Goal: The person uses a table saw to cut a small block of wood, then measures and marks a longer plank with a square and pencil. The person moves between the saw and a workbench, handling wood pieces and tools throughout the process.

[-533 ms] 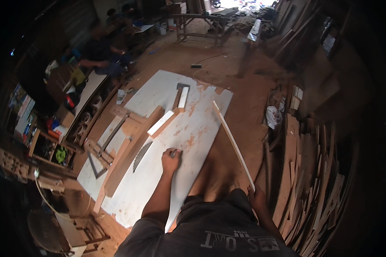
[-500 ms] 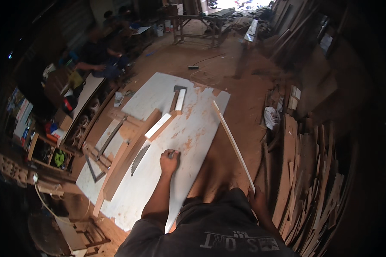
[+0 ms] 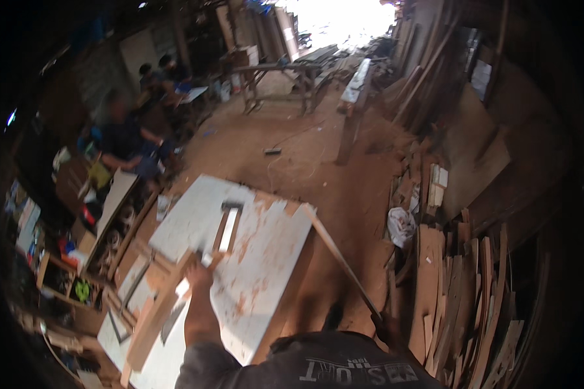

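Note:
My left hand (image 3: 198,275), blurred, is at the far end of a thick wooden beam (image 3: 156,321), over a short white-faced wood piece (image 3: 183,287); I cannot make out what its fingers hold. A second white-faced piece (image 3: 227,230) lies beyond, beside a dark metal tool (image 3: 231,205). A saw blade (image 3: 172,321) lies by the beam on the white board (image 3: 266,279). My right hand (image 3: 386,327), in shadow at my side, grips a long thin wooden strip (image 3: 344,262) that slants up toward the board's far corner.
At the left, co-workers (image 3: 126,142) sit by a cluttered bench (image 3: 113,207). Stacked timber (image 3: 461,305) and a white sack (image 3: 401,227) line the right. A wooden trestle (image 3: 276,87), a long plank (image 3: 353,91) and a small black object (image 3: 272,151) on the floor are farther ahead.
My left hand has moved forward and left to the white-faced pieces. The view has tilted up, so the board appears lower. My right hand still holds the strip, now lower in view.

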Motion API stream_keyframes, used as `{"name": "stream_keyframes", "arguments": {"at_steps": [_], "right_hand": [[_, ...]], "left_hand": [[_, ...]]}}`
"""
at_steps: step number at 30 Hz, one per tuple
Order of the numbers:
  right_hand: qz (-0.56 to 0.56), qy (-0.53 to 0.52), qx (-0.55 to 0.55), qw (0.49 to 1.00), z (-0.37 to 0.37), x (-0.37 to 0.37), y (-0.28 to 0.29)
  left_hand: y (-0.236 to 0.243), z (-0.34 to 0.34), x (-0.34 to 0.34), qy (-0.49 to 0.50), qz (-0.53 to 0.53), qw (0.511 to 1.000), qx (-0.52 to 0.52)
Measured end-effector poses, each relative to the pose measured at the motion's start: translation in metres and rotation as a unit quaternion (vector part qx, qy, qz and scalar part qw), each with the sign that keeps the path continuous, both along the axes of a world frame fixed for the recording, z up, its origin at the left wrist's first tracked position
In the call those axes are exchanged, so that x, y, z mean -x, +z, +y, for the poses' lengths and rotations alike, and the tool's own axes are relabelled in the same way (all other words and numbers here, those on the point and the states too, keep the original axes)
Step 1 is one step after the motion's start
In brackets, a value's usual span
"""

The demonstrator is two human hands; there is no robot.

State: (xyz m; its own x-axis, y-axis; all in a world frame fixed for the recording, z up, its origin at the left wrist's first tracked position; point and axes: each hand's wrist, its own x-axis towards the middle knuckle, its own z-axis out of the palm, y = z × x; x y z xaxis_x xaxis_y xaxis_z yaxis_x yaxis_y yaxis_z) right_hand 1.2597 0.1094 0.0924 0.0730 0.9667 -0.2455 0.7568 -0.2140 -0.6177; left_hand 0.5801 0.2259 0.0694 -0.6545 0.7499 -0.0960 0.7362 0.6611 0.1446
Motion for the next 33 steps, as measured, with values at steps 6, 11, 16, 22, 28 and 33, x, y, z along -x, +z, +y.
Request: {"name": "stream_keyframes", "arguments": {"at_steps": [6, 11, 16, 22, 28, 33], "right_hand": [[0.011, 0.021, -0.014, 1.000, 0.120, -0.075, 0.004], [0.047, -0.051, -0.020, 0.997, 0.198, -0.099, -0.009], [0.122, -0.017, -0.078, 0.989, 0.297, -0.076, -0.031], [0.181, 0.009, -0.084, 0.980, 0.431, -0.044, -0.020], [0.140, 0.044, -0.028, 0.989, 0.547, -0.043, 0.005], [0.179, 0.052, -0.112, 0.976, 0.637, -0.029, 0.022]], "left_hand": [[0.019, -0.025, -0.027, 0.007, 0.010, 0.998, 0.064], [0.076, -0.033, -0.086, 0.056, -0.149, 0.985, -0.066], [0.077, 0.081, -0.126, -0.009, -0.087, 0.985, -0.147], [0.027, 0.193, -0.133, 0.053, 0.050, 0.994, -0.087], [-0.004, 0.227, -0.126, 0.194, 0.058, 0.978, 0.057], [0.026, 0.249, -0.138, 0.202, -0.011, 0.972, 0.122]]}}
